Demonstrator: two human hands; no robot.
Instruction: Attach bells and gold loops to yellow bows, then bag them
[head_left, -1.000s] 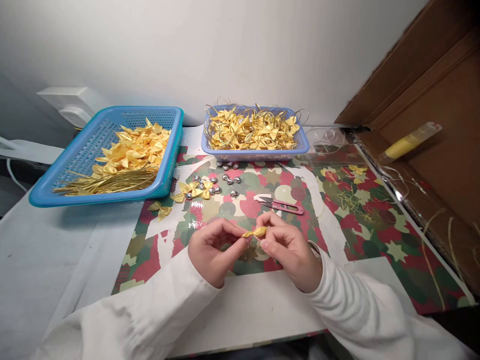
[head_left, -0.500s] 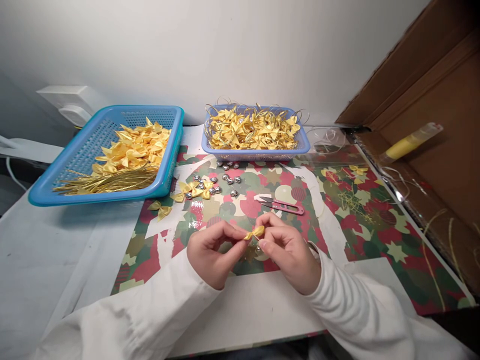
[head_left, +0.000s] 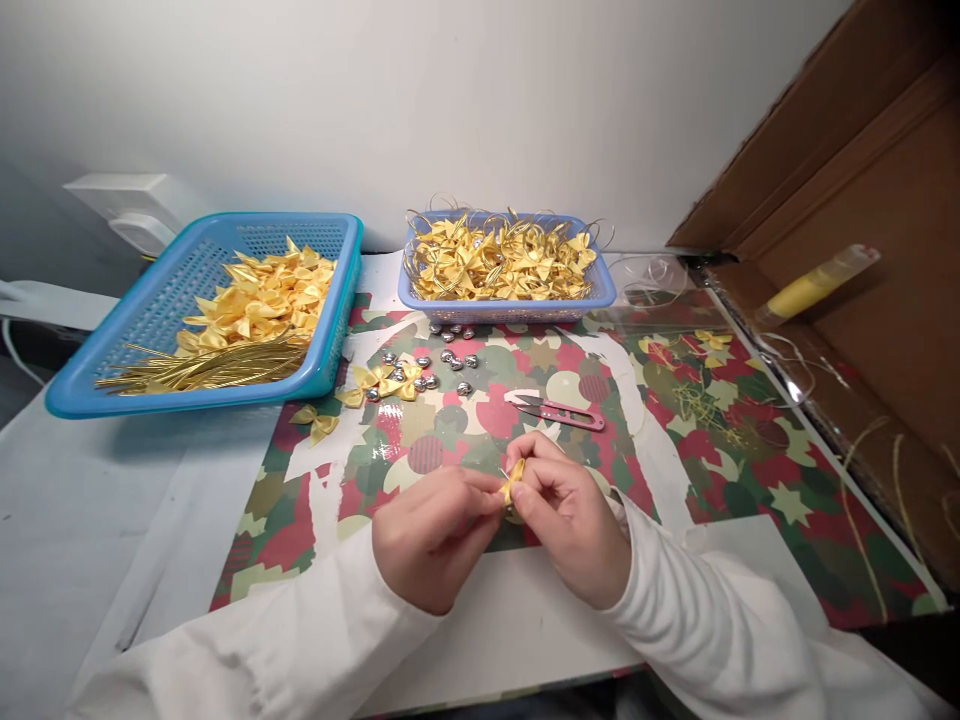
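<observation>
Both hands meet over the patterned mat point(head_left: 675, 440), pinching one small yellow ribbon bow point(head_left: 514, 478) between their fingertips. My left hand point(head_left: 431, 535) has its fingers curled and closed on the bow's left side. My right hand point(head_left: 570, 515) is closed on its right side, thumb pressed against it. A thin gold wire end pokes out by the bow. Pink thread snips point(head_left: 559, 410) lie on the mat just beyond my hands.
A large blue basket point(head_left: 112, 345) at the left holds loose yellow bows and gold wires. A smaller blue basket point(head_left: 506, 305) at the back holds wired bows. Several silver beads point(head_left: 450, 358) and loose bows point(head_left: 382, 380) lie between them. A cardboard box point(head_left: 862, 230) stands right.
My hands have drawn closer together and nearer to me, and the bow has turned from lying flat to standing more upright between the fingertips.
</observation>
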